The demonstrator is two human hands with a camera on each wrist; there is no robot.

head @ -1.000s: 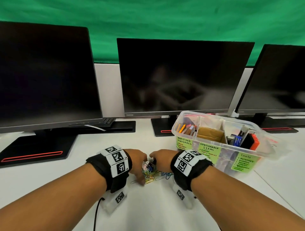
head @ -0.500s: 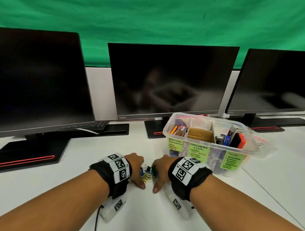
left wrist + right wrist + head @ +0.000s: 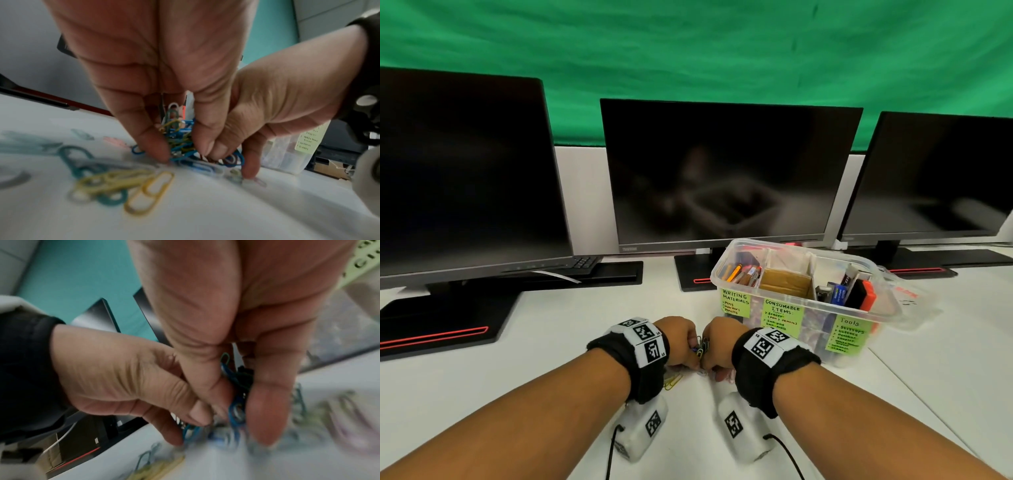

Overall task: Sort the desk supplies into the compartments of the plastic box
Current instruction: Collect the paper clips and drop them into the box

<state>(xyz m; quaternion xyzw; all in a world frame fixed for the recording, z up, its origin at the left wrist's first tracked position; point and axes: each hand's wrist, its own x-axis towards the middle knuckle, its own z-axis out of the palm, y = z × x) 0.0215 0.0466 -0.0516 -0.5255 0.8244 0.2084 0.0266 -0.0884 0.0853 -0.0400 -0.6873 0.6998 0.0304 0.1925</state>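
Observation:
A clump of coloured paper clips [image 3: 701, 346] [image 3: 179, 138] [image 3: 236, 386] sits bunched between my two hands on the white desk. My left hand [image 3: 681, 339] [image 3: 164, 149] curls its fingers and thumb round the clump from the left. From the other side my right hand [image 3: 717, 342] [image 3: 232, 395] pinches it between thumb and fingers. More clips, yellow and teal [image 3: 123, 180] [image 3: 673, 380], lie loose on the desk near my left wrist. The clear plastic box [image 3: 893, 308] stands just right of my hands, with green labels for writing materials, consumable items and tools.
Three dark monitors [image 3: 722, 171] line the back of the desk, their black bases [image 3: 441, 329] reaching toward me. The box holds pens [image 3: 739, 272], a cardboard piece [image 3: 784, 282] and an orange-black tool [image 3: 863, 294]. A green backdrop hangs behind.
Both hands have drawn closer together and raked the scattered clips into a tighter clump pinched between them. The head view has tilted up slightly.

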